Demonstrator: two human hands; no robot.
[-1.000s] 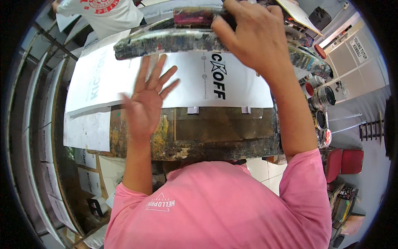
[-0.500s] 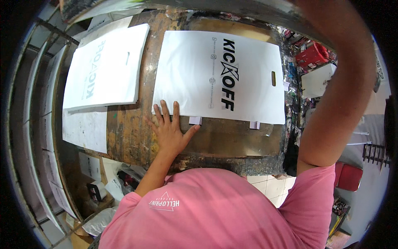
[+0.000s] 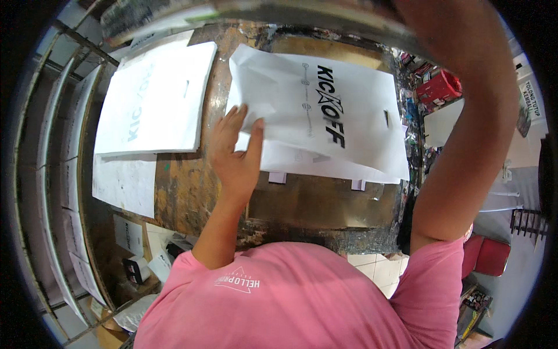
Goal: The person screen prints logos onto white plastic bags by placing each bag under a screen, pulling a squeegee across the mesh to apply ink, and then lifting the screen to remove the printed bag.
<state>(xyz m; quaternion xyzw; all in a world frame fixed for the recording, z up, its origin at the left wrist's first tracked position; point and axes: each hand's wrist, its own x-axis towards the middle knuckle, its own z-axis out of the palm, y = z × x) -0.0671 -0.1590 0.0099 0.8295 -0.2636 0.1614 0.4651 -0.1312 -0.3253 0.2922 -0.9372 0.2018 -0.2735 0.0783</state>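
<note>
On the worn work table, a white flat bag (image 3: 279,93) with black printed lettering and a slot handle lies with its near-left edge lifted and creased. My left hand (image 3: 233,148) is at that raised edge, with the bag's edge between thumb and fingers. Beneath it shows a second white bag (image 3: 285,156), lying flat with part of a faint print visible. My right arm (image 3: 465,134) stretches up and away at the right; its hand is out of sight past the top edge. A long frame (image 3: 261,16), blurred, is raised across the top.
To the left sits a stack of white printed bags (image 3: 157,99) on a white sheet (image 3: 125,183). Small pale tabs (image 3: 277,177) mark the near side of the printing spot. A metal rack (image 3: 43,168) stands far left; a red container (image 3: 439,87) is at the right.
My left hand has risen from lying flat on the bag's near-left corner and lifted that edge away, uncovering the bag underneath. The raised frame and right arm have shifted slightly.
</note>
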